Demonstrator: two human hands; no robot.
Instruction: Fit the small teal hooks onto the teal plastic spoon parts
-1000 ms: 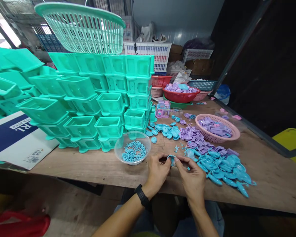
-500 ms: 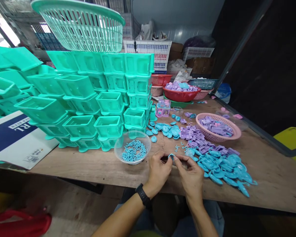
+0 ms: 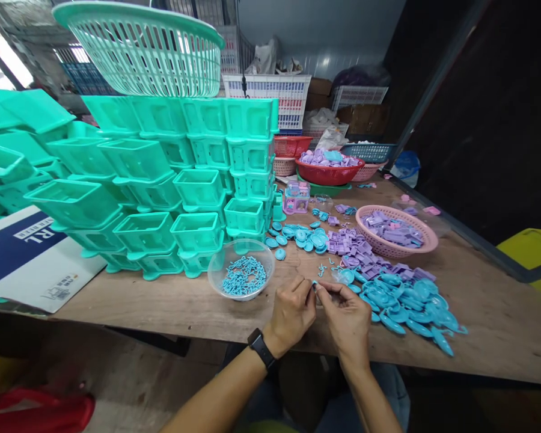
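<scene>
I see the fingertips of both hands pinched together on one small blue plastic piece (image 3: 314,285), which sits just above the brown wooden surface (image 3: 171,304) near its front edge. The left hand (image 3: 291,314), with a black watch (image 3: 261,348) on its wrist, closes thumb and forefinger on the piece from the left; the right hand (image 3: 348,319) closes its fingers on it from the right. The piece is mostly hidden, so I cannot tell its shape.

Just left of the hands stands a clear round plastic bowl (image 3: 216,278) holding small blue hooks (image 3: 244,276). Just right lies a spread heap of blue spoon-shaped plastic parts (image 3: 408,302), reaching toward the front edge. Behind it sit loose purple square plastic parts (image 3: 349,243), a cluster of round blue plastic discs (image 3: 304,236), and a pink woven basket (image 3: 426,242) with more purple parts.

Farther left, stacked turquoise plastic boxes (image 3: 162,180) wall off the back of the surface, with a turquoise slotted basket (image 3: 139,45) on top. A white and blue cardboard sheet (image 3: 27,258) overhangs the left front corner.

A bare strip of wood lies between the bowl and the front edge, left of the hands. More bare wood lies beyond the blue heap on the right, up to the surface's edge.
</scene>
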